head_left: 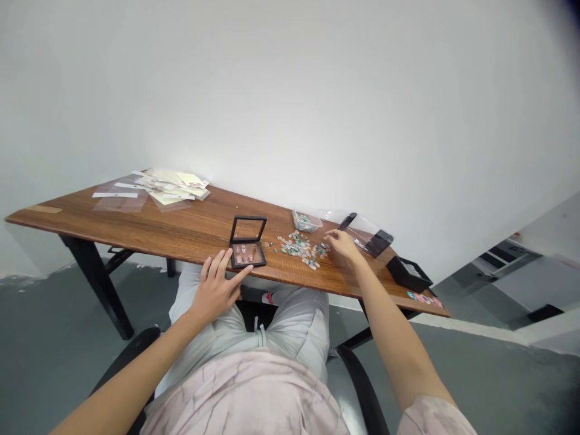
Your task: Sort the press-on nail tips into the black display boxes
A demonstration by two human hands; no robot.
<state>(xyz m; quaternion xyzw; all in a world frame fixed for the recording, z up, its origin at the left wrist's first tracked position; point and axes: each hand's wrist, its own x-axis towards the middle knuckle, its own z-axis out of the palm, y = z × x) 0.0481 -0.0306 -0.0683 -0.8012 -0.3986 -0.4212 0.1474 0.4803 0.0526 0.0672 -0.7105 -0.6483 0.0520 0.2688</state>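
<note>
A small black hinged case (248,263) stands open near the table's front edge, its windowed lid (249,228) raised. Several small pinkish, shiny pieces (243,254) lie inside. My left hand (218,289) is open with fingers spread, its fingertips and thumb at the case's left and front edges. Right of the case, a scattered pile of small clear and green pieces (301,248) covers part of the wood. At the pile's right end, my right hand (343,243) has its fingers drawn together in a pinch. Whatever may be between those fingertips is too small to make out.
Behind the pile sits a clear plastic tub (308,222) of similar pieces. Clear plastic wrap with black parts (379,241) and a black box (409,273) stand to the right, near round colourful stickers (425,298). Cards and clear sleeves (170,184) lie heaped at the left by the wall.
</note>
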